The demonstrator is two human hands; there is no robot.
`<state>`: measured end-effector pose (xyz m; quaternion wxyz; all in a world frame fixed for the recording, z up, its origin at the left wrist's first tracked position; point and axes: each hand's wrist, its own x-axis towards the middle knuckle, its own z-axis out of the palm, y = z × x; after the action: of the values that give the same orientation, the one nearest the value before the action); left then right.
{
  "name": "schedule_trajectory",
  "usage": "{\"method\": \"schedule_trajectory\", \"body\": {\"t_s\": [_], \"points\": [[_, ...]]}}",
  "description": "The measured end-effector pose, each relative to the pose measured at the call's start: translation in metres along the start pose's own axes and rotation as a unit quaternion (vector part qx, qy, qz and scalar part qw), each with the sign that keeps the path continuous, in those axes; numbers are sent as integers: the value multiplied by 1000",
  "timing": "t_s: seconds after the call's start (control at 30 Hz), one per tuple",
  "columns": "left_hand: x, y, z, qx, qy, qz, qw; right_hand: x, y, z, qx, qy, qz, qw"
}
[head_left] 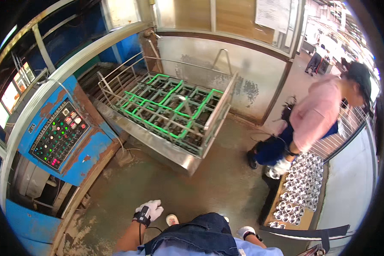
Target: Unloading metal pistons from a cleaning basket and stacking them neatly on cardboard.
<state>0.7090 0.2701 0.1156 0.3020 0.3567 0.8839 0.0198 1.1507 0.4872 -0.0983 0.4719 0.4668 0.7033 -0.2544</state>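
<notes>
The left hand [150, 210], in a white glove with a black strap at the wrist, hung low in front of the person with its fingers loosely curled and nothing in it. It was held over the stained concrete floor [209, 179], touching nothing. The right hand [245, 232], also gloved in white, showed only in part beside the dark denim at the person's waist, and I could not tell how far open it was or whether it held anything.

Ahead of the left hand, across the bare floor, stood a steel trough [158, 143] carrying green wire racks [166, 109] divided into square cells. To the left of it a blue control panel [59, 134] with rows of small coloured buttons leaned against a worn blue machine housing.

On the right a co-worker in a pink top [315, 113] bent forward, one white-gloved hand [281, 165] resting at the near end of a tray [281, 197] packed tightly with shiny metal cylindrical parts [301, 181], well apart from the person's own hands.
</notes>
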Motion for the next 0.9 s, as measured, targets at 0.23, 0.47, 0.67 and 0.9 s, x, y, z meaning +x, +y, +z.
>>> {"method": "schedule_trajectory", "body": {"t_s": [0.23,0.47,0.67,0.9], "points": [[-46,-196,-9,-176,234,-41,955,45,-192,-82,-152,123,-169,966],[-94,-251,-38,-407,440,-50,799,13,-386,-137,-129,148,-287,938],[-153,-239,-186,-356,494,93,788,68,-430,-145,-330,76,-321,885],[-198,-226,-359,-27,506,411,758,89,-523,-211,-367,61,-285,884]]}}
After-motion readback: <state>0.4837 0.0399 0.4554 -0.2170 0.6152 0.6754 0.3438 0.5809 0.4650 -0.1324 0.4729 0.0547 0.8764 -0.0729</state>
